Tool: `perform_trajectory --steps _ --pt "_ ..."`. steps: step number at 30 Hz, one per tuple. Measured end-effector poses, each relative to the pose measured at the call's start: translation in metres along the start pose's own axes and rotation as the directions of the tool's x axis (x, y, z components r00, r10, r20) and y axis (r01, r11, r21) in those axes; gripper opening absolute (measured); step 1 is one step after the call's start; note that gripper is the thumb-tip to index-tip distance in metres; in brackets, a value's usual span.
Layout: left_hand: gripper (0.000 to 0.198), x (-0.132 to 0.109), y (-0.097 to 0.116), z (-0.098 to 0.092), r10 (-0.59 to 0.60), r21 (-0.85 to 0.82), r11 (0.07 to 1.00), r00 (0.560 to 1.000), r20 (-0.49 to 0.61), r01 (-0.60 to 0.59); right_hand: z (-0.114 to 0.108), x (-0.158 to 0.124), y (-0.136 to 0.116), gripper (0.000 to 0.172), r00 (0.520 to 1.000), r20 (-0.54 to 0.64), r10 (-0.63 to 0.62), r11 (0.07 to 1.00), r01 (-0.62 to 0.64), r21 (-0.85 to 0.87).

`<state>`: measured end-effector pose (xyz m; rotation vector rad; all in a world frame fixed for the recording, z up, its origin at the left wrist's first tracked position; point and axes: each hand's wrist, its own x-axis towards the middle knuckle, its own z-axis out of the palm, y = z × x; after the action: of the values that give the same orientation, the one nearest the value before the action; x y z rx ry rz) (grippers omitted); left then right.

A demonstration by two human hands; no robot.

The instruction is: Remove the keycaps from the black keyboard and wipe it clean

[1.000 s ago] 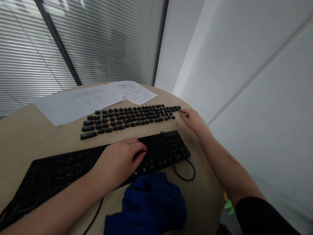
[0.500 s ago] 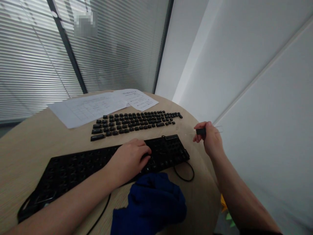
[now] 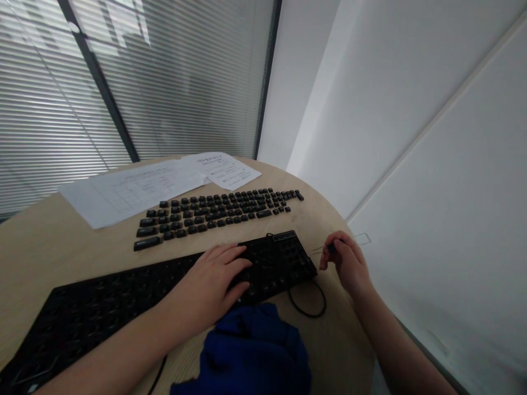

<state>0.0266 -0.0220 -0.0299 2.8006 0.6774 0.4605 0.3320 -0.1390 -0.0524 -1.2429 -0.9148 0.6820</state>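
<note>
A black keyboard [image 3: 284,258] stretches across the front of the table, and its key bed shows bare sockets. My left hand [image 3: 218,280] lies over its middle with fingers spread, gripping nothing. Off the keyboard's right end, my right hand [image 3: 348,263] is closed around a wire keycap puller [image 3: 334,245] with a black handle. The puller's thin wires stick out on both sides of the fist, their left tips close to the keyboard's edge. Behind the keyboard, loose black keycaps [image 3: 212,211] are laid out in rows on the wood.
A crumpled blue cloth [image 3: 255,351] lies in front of the keyboard. Its cable [image 3: 308,315] loops beside the cloth. Printed paper sheets [image 3: 140,189] rest at the back of the round wooden table [image 3: 24,247]. A white wall [image 3: 411,109] stands close on the right.
My right hand has come down and slightly left with the puller, nearer the keyboard's end. The left hand's fingers have spread flatter. The whole view has shifted a little.
</note>
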Motion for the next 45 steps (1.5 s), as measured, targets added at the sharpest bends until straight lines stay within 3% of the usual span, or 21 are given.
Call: perform_trajectory --steps 5,10,14,17,25,31,38,41,45 --pt "0.033 0.000 -0.001 0.001 0.008 0.009 1.000 1.000 0.025 -0.008 0.005 -0.007 -0.003 0.017 0.999 0.046 0.018 0.998 -0.015 -0.062" --pt "0.032 0.001 -0.002 0.002 0.035 0.004 0.999 0.999 0.028 -0.035 0.013 -0.014 -0.008 0.019 0.997 0.074 0.029 0.965 -0.009 -0.263" --pt "0.034 0.001 -0.002 0.002 0.033 0.018 0.999 0.999 0.026 -0.034 0.017 -0.015 -0.005 0.018 0.999 0.037 0.000 0.954 0.011 -0.298" --pt "0.034 0.001 -0.002 0.003 0.025 0.022 0.999 0.999 0.027 -0.026 0.018 -0.014 -0.002 0.016 1.000 0.018 0.010 0.946 -0.003 -0.323" --pt "0.033 0.003 0.000 0.004 0.007 -0.008 1.000 1.000 0.027 -0.006 0.016 0.002 -0.009 0.017 0.988 0.101 0.114 0.872 -0.050 -0.487" --pt "0.035 0.003 0.000 0.005 0.008 0.013 1.000 0.999 0.045 -0.008 0.015 0.009 -0.012 0.017 0.973 0.191 0.132 0.866 -0.020 -0.500" --pt "0.035 0.003 0.002 0.004 -0.003 0.020 1.000 0.998 0.055 0.001 0.017 0.015 -0.011 0.018 0.951 0.190 0.244 0.884 -0.137 -0.447" --pt "0.035 0.003 0.002 0.004 -0.001 0.025 1.000 0.998 0.057 -0.001 0.014 0.010 -0.008 0.017 0.961 0.203 0.185 0.870 -0.065 -0.488" --pt "0.035 0.003 0.002 0.005 -0.004 0.025 1.000 0.998 0.059 0.002 0.013 -0.001 -0.010 0.016 0.966 0.259 0.014 0.773 0.154 -0.615"
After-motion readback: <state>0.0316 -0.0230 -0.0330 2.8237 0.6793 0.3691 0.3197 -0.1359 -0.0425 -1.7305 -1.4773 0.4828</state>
